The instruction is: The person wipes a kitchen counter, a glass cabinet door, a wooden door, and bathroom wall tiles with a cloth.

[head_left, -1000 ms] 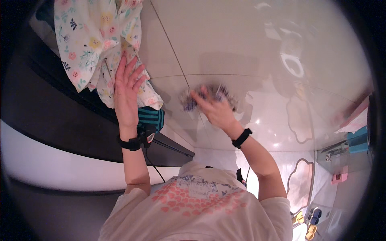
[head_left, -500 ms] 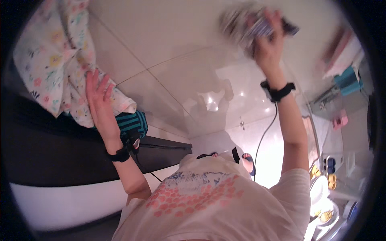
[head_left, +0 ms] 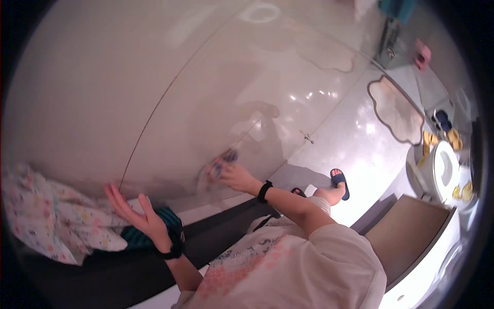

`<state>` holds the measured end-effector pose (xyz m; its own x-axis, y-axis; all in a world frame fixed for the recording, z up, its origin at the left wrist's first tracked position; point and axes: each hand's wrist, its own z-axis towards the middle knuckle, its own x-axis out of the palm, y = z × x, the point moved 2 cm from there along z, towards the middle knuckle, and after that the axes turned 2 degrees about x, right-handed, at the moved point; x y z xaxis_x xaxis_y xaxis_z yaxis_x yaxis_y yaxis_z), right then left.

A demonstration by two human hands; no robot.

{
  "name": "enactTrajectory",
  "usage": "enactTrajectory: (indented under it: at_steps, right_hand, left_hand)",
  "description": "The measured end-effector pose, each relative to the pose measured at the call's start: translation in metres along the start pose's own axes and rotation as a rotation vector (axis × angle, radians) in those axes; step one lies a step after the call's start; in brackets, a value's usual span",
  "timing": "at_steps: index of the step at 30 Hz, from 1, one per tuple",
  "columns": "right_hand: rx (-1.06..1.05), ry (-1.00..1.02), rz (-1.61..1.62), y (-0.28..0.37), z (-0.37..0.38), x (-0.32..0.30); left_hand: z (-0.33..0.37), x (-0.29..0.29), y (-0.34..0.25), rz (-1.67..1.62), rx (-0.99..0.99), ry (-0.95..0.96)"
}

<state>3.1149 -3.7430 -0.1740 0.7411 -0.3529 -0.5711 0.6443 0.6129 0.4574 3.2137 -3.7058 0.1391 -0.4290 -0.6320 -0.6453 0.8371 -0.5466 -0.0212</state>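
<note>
My right hand (head_left: 237, 177) is closed on a blurred cloth (head_left: 213, 172), greyish with dark blue parts, held at the glossy tiled wall (head_left: 175, 103) just above the dark counter. Motion smears the cloth's outline. My left hand (head_left: 138, 213) is raised with fingers spread and thumb apart, holding nothing. Behind and below it lies a crumpled white fabric with a floral print (head_left: 62, 216). Next to that fabric, close to my left wrist, sits a dark teal striped cloth (head_left: 167, 221), partly hidden by my forearm.
The dark counter (head_left: 195, 252) runs along the wall before me. A small metal tap (head_left: 307, 137) sticks out of the wall. To the right are a wavy-edged mat (head_left: 396, 110), a toilet (head_left: 443, 167), yellow slippers (head_left: 454, 139) and a brown-topped cabinet (head_left: 409, 242).
My view has turned to the right. My right hand has brought the cloth from high on the wall down near the counter. My left hand has lifted off the floral fabric.
</note>
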Motion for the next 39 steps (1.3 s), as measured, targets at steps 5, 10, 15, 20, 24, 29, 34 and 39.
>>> enactTrajectory:
  at_steps: [5,10,15,20,24,29,34,39]
  right_hand:
    - [-0.204,-0.106,-0.117,-0.021,0.01,-0.038]
    - [0.648,-0.707,0.195,-0.099,0.017,-0.125]
    - [0.881,-1.1,0.113,-0.222,0.015,-0.175]
    - [1.249,-1.305,0.147,-0.349,-0.028,-0.221]
    - [1.616,-1.046,0.473,-0.409,-0.073,-0.201]
    - [1.34,-1.163,0.094,-0.489,-0.079,-0.267]
    - [0.906,-1.271,0.017,-0.464,0.001,-0.372]
    - [0.796,-1.029,0.273,-0.423,0.006,-0.38]
  left_hand:
    - [-0.01,-0.003,0.007,0.37,-0.001,0.061]
    - [-0.021,0.006,0.017,0.495,0.016,0.074]
    - [-0.017,0.027,0.005,0.376,-0.015,0.035]
    - [0.019,0.072,-0.058,0.248,-0.009,0.089]
    - [0.027,0.12,-0.111,0.165,0.102,0.137]
    - [0.038,0.188,-0.182,0.065,0.186,0.273]
    - [0.032,0.225,-0.218,0.068,0.217,0.365]
    - [0.054,0.283,-0.269,0.055,0.349,0.57]
